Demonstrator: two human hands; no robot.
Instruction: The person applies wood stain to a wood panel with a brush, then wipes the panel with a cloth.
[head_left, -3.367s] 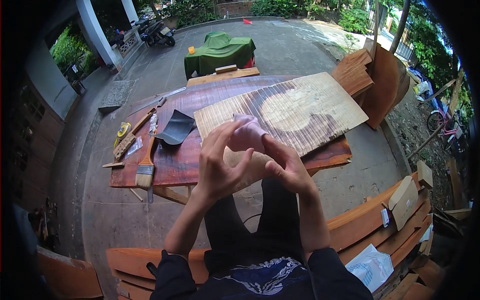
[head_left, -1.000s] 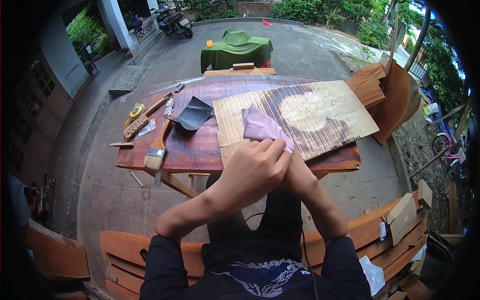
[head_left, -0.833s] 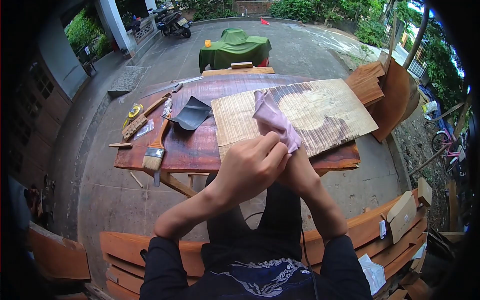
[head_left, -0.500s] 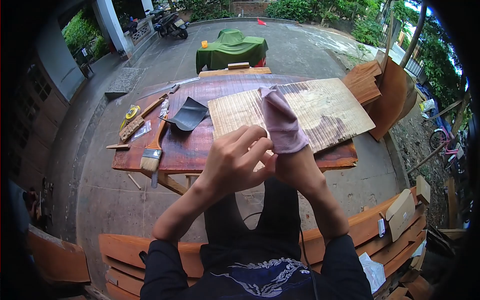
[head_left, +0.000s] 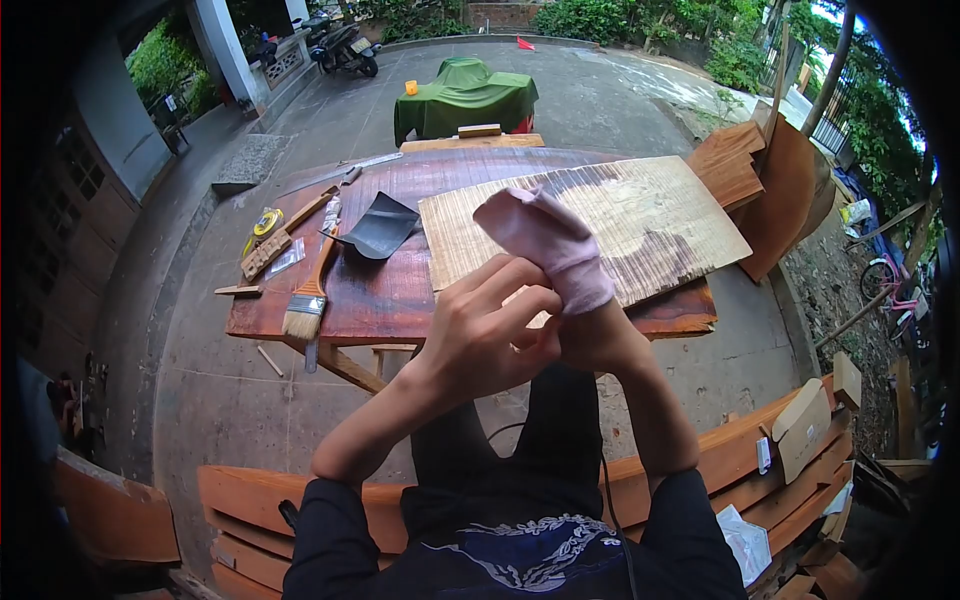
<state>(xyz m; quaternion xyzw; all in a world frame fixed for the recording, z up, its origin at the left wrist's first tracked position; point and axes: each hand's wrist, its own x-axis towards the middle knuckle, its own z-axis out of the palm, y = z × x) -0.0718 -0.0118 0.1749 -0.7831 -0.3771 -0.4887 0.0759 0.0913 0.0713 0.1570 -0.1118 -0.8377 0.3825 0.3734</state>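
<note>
A pale pink cloth cover [head_left: 545,245], like a sock or mitt, is pulled over my right hand [head_left: 592,335]. Only the wrist and heel of that hand show; its fingers are hidden inside the cloth. My left hand [head_left: 490,320] is closed, its curled fingers and thumb pinching the cover's edge near the right wrist. Beneath both hands lies a light wooden board [head_left: 650,225] with dark grain stripes, resting at a slant on a reddish-brown wooden table [head_left: 375,310]. A curled sheet of dark sandpaper [head_left: 380,228] lies just left of the board.
At the table's left are a wide paintbrush [head_left: 306,300], a wooden-handled tool [head_left: 270,255], a yellow tape measure [head_left: 266,222] and a metal ruler [head_left: 370,162]. Wood slabs [head_left: 790,200] lean at the right. A slatted wooden bench [head_left: 250,490] is behind me.
The cloth-covered right hand has tilted to the left, and the cover's tip now points up-left instead of straight up. My left hand has moved slightly right with it, still at the cuff.
</note>
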